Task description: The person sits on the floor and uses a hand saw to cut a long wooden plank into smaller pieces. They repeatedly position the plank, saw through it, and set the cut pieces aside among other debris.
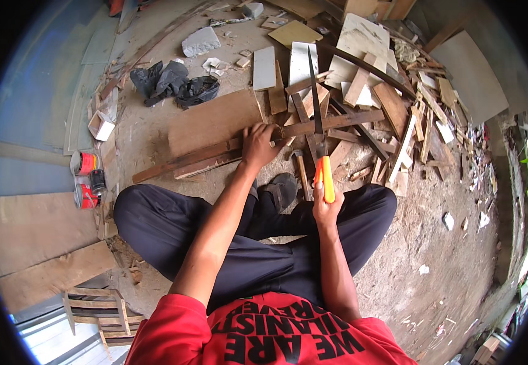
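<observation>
My right hand [326, 207] is wrapped round the orange and yellow handle of a handsaw [328, 179]. Its long dark blade points away from me and crosses a brown wooden strip [354, 120]. Whether the teeth are cutting into the wood cannot be made out. My left hand [259, 146] grips that strip, left of the blade, with the fingers curled over its top. Below the left hand, a longer plank [185, 163] lies on the ground, partly beside a flat brown board [215, 121]. Between my shoe and the saw handle rests a hammer [302, 175].
Wood offcuts [391, 100] are heaped ahead and to the right. Black plastic bags [169, 82] and a pale stone block [201, 41] lie at the far left. Red cans [85, 163] stand left of my knee, and a slatted wooden frame [96, 304] is at the lower left.
</observation>
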Motion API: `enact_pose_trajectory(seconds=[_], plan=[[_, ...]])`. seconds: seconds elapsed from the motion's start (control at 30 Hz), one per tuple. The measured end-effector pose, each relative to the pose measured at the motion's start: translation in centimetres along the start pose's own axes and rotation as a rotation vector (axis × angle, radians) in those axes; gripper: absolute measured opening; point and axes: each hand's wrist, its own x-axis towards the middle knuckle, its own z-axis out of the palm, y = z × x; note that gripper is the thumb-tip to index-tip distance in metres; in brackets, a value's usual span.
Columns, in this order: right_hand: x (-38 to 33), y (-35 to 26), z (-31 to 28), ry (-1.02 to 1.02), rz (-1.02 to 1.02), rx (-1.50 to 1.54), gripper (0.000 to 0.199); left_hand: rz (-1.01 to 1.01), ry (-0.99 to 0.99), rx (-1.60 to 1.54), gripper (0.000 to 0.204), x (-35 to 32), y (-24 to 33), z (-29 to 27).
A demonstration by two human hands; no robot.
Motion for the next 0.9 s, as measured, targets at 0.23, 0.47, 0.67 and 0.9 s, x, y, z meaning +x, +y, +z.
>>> enact_pose_trajectory(seconds=[0.23, 0.47, 0.67, 0.9], plan=[[1.9, 1.2, -2.0, -0.03, -0.024, -0.055, 0.028, -0.37, -0.215, -0.155, 0.045, 2.4, -0.7, 0.2], [1.6, 1.1, -0.8, -0.091, -0.025, -0.033, 0.029, -0.42, 0.18, -0.419, 0.032, 4.2, -5.4, 2.1], [1.5, 0.9, -1.2, -0.101, 0.018, -0.068, 0.029, 0.067, -0.026, -0.086, 0.033, 1.8, -2.4, -0.1], [0.1, -0.3, -0.2, -0.179, 0.109, -0.033, 0.021, 0.09, -0.116, 0.087, 0.039, 1.6, -1.2, -1.1]])
